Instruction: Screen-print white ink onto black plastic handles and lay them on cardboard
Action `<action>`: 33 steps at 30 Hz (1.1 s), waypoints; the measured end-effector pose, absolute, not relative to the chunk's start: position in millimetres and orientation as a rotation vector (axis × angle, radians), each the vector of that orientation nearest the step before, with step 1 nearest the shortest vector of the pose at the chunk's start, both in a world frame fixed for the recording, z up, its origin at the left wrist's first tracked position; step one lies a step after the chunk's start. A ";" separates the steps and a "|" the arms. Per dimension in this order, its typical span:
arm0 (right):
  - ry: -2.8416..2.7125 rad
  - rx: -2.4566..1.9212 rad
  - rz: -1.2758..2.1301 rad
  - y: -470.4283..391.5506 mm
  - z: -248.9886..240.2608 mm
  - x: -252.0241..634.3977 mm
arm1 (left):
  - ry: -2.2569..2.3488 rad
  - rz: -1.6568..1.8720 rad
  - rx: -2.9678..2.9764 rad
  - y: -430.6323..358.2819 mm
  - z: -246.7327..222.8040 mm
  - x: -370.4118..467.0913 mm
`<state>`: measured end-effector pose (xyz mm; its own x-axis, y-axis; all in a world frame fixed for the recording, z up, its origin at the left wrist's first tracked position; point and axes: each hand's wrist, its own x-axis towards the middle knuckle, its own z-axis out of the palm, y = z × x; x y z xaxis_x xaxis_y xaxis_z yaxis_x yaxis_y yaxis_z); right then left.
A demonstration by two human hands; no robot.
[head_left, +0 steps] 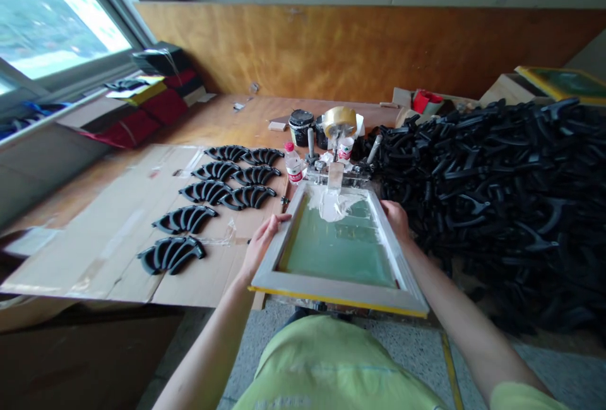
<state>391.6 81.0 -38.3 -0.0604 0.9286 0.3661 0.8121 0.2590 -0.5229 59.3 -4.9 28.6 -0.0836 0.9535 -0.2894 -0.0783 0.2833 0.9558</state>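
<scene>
A screen printing frame [331, 290] with a green mesh [336, 251] lies in front of me, held at both sides. My left hand [265, 236] grips its left edge, fingers closed against the rail. On the opposite rail my right hand [396, 219] is closed, its fingers partly hidden by the frame. White paste [334, 206] is smeared over the mesh's far end. Behind that end stands a metal clamp [335, 176] that meets the frame. What lies beneath the mesh is hidden.
Black curved parts [171, 255] rest in grouped rows on a cardboard sheet [118, 227] to the left. A large heap of black plastic parts [473, 189] fills the right. Beyond the frame stand a red-capped bottle [294, 165], a black tub [301, 127] and a tape roll [339, 121].
</scene>
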 end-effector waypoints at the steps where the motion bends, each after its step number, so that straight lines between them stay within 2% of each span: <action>1: -1.851 -1.569 0.163 88.1 -30.8 393.1 | 1.360 1.024 0.893 -11.0 14.7 56.2; 5: -2.063 -1.386 -0.067 121.0 -6.7 352.0 | 1.384 0.958 0.884 -19.0 -43.7 55.8; 11: -2.528 -1.548 0.109 137.7 -9.8 294.2 | 1.475 0.906 0.926 -12.4 -89.2 58.2; 14: -2.640 -1.390 0.108 112.3 -19.5 304.8 | 1.489 0.892 0.975 -13.0 -97.2 54.5; 18: -2.804 -0.966 0.240 78.6 -18.0 327.0 | 1.523 0.893 1.009 -14.6 -102.0 53.1; 20: -2.836 -0.885 0.319 76.0 -13.1 330.3 | 1.531 0.903 1.008 -15.0 -100.7 54.1; 25: -2.614 -1.101 0.212 80.8 -20.4 320.2 | 1.491 0.937 0.954 -15.7 -89.8 56.6; 30: -2.614 -0.894 0.237 60.7 -35.4 324.9 | 1.481 0.917 0.917 -15.8 -73.6 60.1; 33: -2.553 -1.030 0.285 75.0 -20.3 321.2 | 1.481 0.914 0.893 -16.4 -56.2 60.9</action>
<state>321.2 75.0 -20.3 -0.6635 0.7005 0.2628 0.6254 0.7121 -0.3189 60.9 -16.4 -56.2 -0.0889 0.9086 -0.4081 0.0425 0.4128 0.9098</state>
